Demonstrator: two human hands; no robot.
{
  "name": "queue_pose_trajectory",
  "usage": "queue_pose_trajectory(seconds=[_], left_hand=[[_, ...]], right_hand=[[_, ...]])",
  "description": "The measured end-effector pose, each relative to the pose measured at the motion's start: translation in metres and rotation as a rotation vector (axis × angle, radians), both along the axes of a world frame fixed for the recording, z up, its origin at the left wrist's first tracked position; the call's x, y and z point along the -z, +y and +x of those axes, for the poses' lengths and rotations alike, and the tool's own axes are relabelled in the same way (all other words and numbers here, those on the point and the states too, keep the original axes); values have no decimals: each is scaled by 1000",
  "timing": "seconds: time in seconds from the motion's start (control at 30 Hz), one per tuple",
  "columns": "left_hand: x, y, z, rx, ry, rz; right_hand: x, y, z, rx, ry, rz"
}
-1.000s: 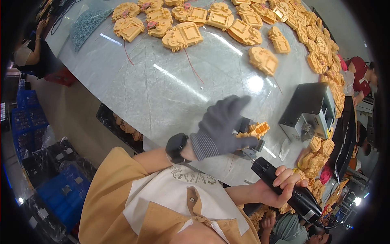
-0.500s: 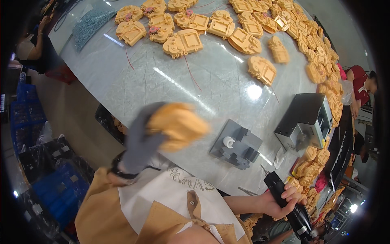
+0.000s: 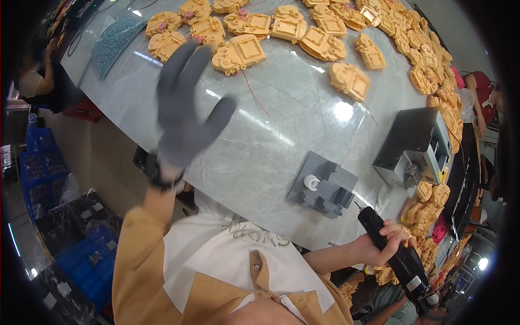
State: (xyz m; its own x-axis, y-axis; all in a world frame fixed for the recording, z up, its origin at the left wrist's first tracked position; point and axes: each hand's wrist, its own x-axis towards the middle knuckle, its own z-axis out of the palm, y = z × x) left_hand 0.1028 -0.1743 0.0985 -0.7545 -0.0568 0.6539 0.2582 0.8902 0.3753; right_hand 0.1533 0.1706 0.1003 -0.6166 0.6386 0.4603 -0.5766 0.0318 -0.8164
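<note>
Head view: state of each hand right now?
Left hand: gloved, open, no object visible in it.
Right hand: bare, closed around the black electric screwdriver.

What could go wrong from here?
Snagging: the open, gloved left hand is near yellow housings; its fingers might catch the trailing red wire.

Scratching: the bare right hand holds a black driver, its bit close to the grey fixture in this view; a slip could mark it.

Fixture (image 3: 329,187) on table (image 3: 260,179), housings (image 3: 323,43) behind
</note>
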Motion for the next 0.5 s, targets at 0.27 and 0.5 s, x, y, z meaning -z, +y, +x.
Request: queue_pose_trajectory(seconds=[0.27,0.5], left_hand=[[69,-2,-90,-53,-375,-306],[5,156,0,786,-526,-139]], right_hand=[[-2,44,40,138,15,2],[6,56,46,132,3,-37]])
